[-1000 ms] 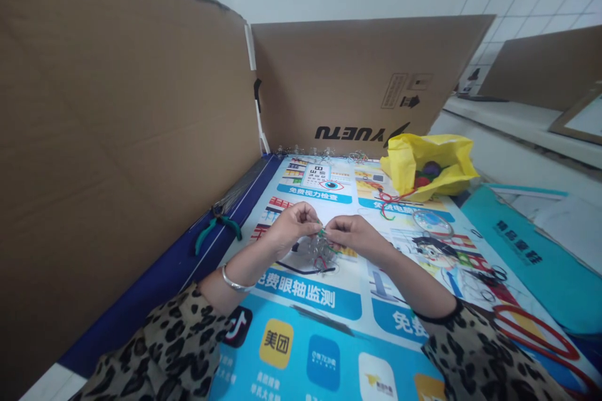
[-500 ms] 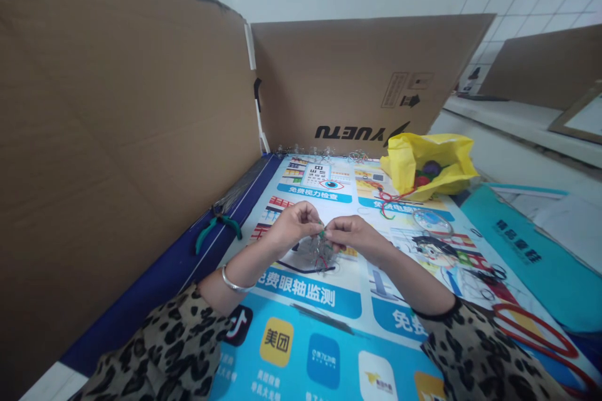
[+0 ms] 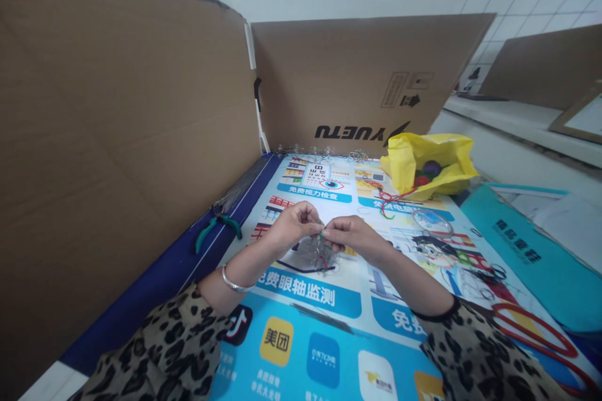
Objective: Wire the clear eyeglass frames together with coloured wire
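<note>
My left hand (image 3: pixel 292 225) and my right hand (image 3: pixel 352 235) meet fingertip to fingertip above the printed table mat (image 3: pixel 329 326). Both pinch a small clear beaded piece (image 3: pixel 320 252) threaded with green and red wire, which hangs just below the fingers. A silver bangle (image 3: pixel 234 282) circles my left wrist. Leopard-print sleeves cover both forearms.
Green-handled pliers (image 3: pixel 217 227) lie by the left cardboard wall (image 3: pixel 117 138). A yellow bag (image 3: pixel 430 166) with coloured items sits at the back right, red and green wire (image 3: pixel 390 200) in front of it. A clear round lid (image 3: pixel 431 222) and red cord loops (image 3: pixel 536 332) lie to the right.
The fingertips have shifted slightly closer together on the beaded piece; everything else stays the same.
</note>
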`<move>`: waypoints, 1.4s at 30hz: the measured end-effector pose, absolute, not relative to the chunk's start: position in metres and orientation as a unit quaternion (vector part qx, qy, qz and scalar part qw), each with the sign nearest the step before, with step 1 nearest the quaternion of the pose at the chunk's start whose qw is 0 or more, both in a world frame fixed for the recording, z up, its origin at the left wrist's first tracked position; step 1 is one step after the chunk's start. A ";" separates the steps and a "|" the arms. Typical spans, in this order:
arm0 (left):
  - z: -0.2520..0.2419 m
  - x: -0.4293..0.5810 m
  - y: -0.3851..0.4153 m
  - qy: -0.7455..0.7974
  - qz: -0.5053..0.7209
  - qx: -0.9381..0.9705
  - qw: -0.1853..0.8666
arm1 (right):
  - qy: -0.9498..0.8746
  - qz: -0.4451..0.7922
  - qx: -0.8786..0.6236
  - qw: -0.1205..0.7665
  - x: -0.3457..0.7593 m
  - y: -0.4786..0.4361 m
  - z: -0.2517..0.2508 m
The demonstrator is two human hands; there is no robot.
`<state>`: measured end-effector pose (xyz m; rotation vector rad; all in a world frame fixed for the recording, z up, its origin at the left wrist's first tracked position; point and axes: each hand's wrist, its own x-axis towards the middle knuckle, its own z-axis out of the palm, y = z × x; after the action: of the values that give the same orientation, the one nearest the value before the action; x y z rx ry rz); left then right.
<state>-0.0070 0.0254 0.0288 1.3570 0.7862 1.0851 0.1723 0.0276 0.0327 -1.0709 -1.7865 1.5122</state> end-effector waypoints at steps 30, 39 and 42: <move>0.046 -0.001 0.013 0.444 0.450 0.549 0.546 | -0.856 -0.238 -0.367 0.275 0.156 0.008 0.024; 0.031 -0.006 0.027 0.430 0.448 0.583 0.525 | -0.799 0.061 -0.432 0.415 0.160 0.020 0.011; 0.027 -0.007 0.031 0.439 0.448 0.616 0.477 | -0.768 0.120 -0.453 0.436 0.159 0.020 0.008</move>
<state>-0.0074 0.0306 0.0270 1.5046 1.0738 1.0942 0.1586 0.0200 0.0084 -1.1282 -1.9114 0.2995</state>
